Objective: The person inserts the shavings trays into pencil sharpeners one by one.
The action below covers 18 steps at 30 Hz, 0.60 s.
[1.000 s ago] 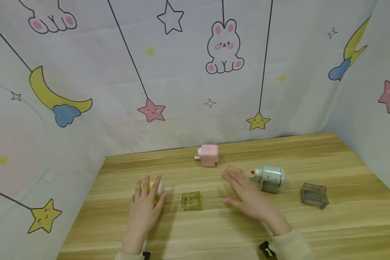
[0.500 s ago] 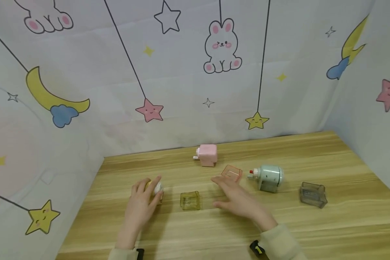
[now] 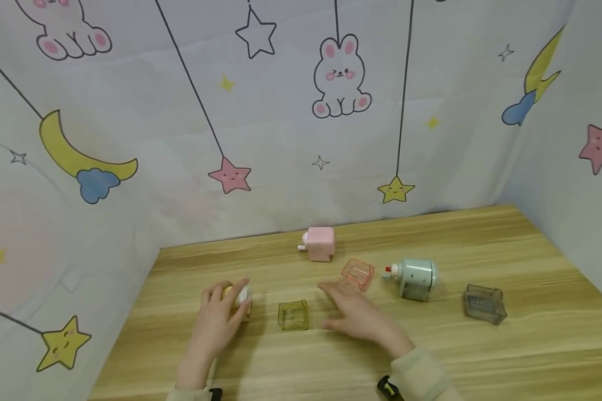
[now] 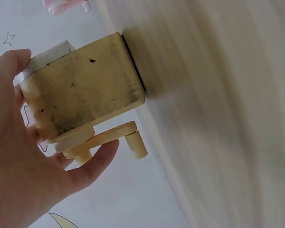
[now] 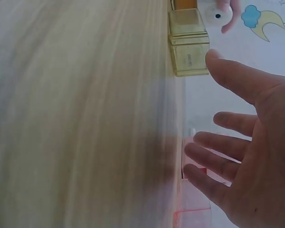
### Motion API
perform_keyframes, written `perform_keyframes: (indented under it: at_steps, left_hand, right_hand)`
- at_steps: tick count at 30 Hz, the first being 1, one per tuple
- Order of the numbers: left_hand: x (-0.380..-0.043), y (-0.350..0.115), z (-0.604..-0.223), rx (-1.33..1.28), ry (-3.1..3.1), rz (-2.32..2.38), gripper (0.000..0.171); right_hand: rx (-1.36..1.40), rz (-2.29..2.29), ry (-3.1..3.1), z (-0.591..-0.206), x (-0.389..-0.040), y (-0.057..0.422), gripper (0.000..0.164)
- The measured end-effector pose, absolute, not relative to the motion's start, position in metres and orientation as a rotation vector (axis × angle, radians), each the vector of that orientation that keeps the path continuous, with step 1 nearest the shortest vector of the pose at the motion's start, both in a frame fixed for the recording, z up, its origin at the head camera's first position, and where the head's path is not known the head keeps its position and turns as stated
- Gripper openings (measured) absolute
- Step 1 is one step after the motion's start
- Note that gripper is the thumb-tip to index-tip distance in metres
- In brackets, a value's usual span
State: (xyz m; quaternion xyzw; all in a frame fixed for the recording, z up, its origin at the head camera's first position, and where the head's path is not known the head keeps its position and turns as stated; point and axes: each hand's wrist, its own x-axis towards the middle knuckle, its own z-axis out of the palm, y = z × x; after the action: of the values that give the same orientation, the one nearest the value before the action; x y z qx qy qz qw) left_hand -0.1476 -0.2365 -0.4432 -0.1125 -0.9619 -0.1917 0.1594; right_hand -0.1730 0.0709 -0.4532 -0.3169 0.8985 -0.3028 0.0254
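Observation:
My left hand (image 3: 213,323) grips a yellow crank pencil sharpener (image 4: 85,85) at the left of the table, with fingers and thumb at opposite sides. In the left wrist view its body has dark smudges, and the yellow crank (image 4: 109,135) sticks out by the thumb. My right hand (image 3: 358,317), fingers extended and thumb apart, hovers low over the table and holds nothing. Just left of its fingertips stands a see-through yellow shavings bin (image 3: 294,316), which the right wrist view shows beyond the thumb.
A pink sharpener (image 3: 321,244) stands at the back by the printed cloth wall. Behind the right hand lies a clear pink bin (image 3: 358,273). Further right are a mint green sharpener (image 3: 417,277) and a smoky grey bin (image 3: 484,303).
My right hand has moved left, away from over the pink bin and towards the yellow bin. My left fingers, spread over the yellow sharpener before, have closed round it.

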Motion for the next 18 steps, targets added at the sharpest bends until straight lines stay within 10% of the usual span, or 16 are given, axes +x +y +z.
perform_keyframes:
  at_steps: [18]
  left_hand:
    - [-0.149, -0.241, -0.444, -0.343, -2.791, -0.621, 0.040]
  right_hand:
    - [-0.987, -0.805, 2.688, -0.451, -0.176, 0.039, 0.079]
